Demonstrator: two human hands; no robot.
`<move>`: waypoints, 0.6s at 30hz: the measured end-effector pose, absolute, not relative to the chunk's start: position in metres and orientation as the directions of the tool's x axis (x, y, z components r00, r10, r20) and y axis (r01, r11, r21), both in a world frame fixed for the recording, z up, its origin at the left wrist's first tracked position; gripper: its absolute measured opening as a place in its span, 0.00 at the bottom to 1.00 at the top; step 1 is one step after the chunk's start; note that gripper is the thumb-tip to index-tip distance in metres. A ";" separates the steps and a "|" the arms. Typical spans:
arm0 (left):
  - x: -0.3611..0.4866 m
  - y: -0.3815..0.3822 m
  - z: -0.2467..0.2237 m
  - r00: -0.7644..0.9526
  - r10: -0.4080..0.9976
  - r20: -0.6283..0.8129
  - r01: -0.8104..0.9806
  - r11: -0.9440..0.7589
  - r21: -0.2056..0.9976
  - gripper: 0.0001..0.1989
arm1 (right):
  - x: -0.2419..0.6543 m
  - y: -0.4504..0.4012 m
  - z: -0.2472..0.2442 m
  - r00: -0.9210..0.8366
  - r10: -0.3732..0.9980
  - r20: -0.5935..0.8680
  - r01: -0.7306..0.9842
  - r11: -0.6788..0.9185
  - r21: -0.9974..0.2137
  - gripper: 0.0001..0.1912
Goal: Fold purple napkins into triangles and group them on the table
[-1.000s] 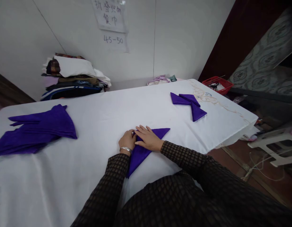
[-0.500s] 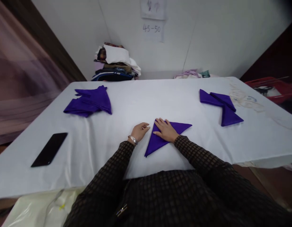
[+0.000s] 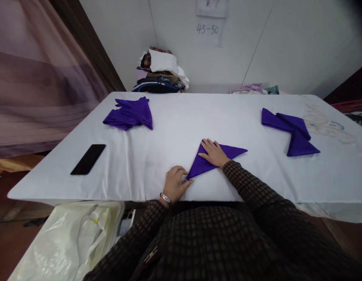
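A purple cloth (image 3: 198, 164), folded into a triangle, lies flat on the white-covered table in front of me. My right hand (image 3: 215, 153) rests on its upper middle, palm down and fingers stretched out, pressing nothing but the cloth. At the cloth's near left corner is my left hand (image 3: 176, 183), thumb and fingers apart around the tip. Whether the fingertips touch that corner is hard to make out. A bracelet (image 3: 165, 198) circles the left wrist.
Loosely folded purple cloths (image 3: 131, 113) lie at the back left, and other folded purple cloths (image 3: 290, 130) at the right. A black phone (image 3: 88, 159) sits on the left side. Piled clothes (image 3: 161, 72) stand behind the table (image 3: 181, 121). Plastic wrapping (image 3: 60, 238) is below the near left edge.
My left hand has moved down toward me to the triangle's near left corner. The right hand stays on the cloth. The whole view has shifted, with more floor showing at left.
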State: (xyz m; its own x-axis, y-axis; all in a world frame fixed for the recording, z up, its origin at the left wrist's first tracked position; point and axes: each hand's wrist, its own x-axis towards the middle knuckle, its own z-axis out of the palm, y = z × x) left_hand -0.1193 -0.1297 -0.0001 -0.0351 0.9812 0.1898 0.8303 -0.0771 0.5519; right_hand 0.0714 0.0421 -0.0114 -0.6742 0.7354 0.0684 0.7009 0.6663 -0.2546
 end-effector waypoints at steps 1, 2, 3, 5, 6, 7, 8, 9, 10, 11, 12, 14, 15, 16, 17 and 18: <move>-0.117 -0.129 0.000 -0.045 0.982 0.182 0.836 -0.063 0.545 0.10 | 0.071 0.042 -0.011 -0.675 0.735 0.066 0.701 0.666 -0.255 0.36; -0.116 -0.128 0.000 -0.049 0.983 0.179 0.837 -0.057 0.544 0.09 | 0.072 0.042 -0.011 -0.676 0.734 0.065 0.700 0.667 -0.255 0.36; -0.115 -0.128 0.000 -0.050 0.982 0.180 0.836 -0.058 0.546 0.07 | 0.072 0.042 -0.011 -0.676 0.734 0.066 0.699 0.668 -0.255 0.36; -0.114 -0.128 0.000 -0.041 0.981 0.190 0.830 -0.072 0.553 0.04 | 0.072 0.042 -0.011 -0.677 0.733 0.072 0.698 0.669 -0.255 0.36; -0.114 -0.128 -0.001 -0.034 0.981 0.193 0.828 -0.081 0.555 0.03 | 0.072 0.042 -0.012 -0.677 0.732 0.076 0.697 0.671 -0.253 0.36; -0.115 -0.129 -0.001 -0.024 0.981 0.193 0.827 -0.089 0.555 0.02 | 0.071 0.042 -0.012 -0.677 0.732 0.079 0.697 0.671 -0.251 0.36; -0.115 -0.129 -0.002 -0.014 0.982 0.190 0.828 -0.095 0.553 0.02 | 0.071 0.042 -0.012 -0.676 0.733 0.082 0.698 0.672 -0.249 0.36; -0.116 -0.129 -0.002 -0.007 0.982 0.188 0.830 -0.099 0.549 0.02 | 0.071 0.042 -0.013 -0.674 0.734 0.084 0.700 0.671 -0.246 0.36; -0.116 -0.129 -0.002 0.000 0.982 0.187 0.833 -0.104 0.544 0.02 | 0.071 0.042 -0.013 -0.673 0.735 0.084 0.701 0.670 -0.243 0.36; -0.117 -0.129 -0.002 0.007 0.982 0.187 0.835 -0.109 0.539 0.02 | 0.070 0.042 -0.012 -0.673 0.735 0.083 0.702 0.670 -0.241 0.36; -0.118 -0.129 -0.002 0.015 0.982 0.190 0.837 -0.117 0.535 0.02 | 0.070 0.042 -0.012 -0.673 0.735 0.082 0.703 0.670 -0.239 0.36; -0.120 -0.130 -0.001 0.043 0.979 0.201 0.840 -0.144 0.524 0.03 | 0.069 0.041 -0.011 -0.674 0.735 0.074 0.704 0.670 -0.236 0.36; -0.121 -0.130 -0.001 0.057 0.976 0.210 0.841 -0.160 0.516 0.03 | 0.069 0.041 -0.010 -0.675 0.735 0.069 0.705 0.669 -0.234 0.36; -0.122 -0.130 -0.001 0.071 0.973 0.220 0.844 -0.176 0.506 0.03 | 0.069 0.041 -0.009 -0.675 0.735 0.063 0.707 0.669 -0.231 0.37; -0.123 -0.131 -0.001 0.082 0.969 0.232 0.849 -0.190 0.494 0.03 | 0.069 0.041 -0.009 -0.674 0.736 0.059 0.709 0.668 -0.227 0.37; -0.124 -0.132 -0.001 0.092 0.966 0.243 0.854 -0.202 0.480 0.04 | 0.069 0.041 -0.008 -0.675 0.736 0.056 0.710 0.668 -0.223 0.38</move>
State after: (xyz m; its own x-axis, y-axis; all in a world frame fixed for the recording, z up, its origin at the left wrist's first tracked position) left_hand -0.1243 -0.1315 -0.0008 0.0919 0.9657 0.2427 0.8537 -0.2019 0.4801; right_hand 0.0685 0.0406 -0.0085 -0.6746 0.7360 0.0564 0.7100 0.6679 -0.2229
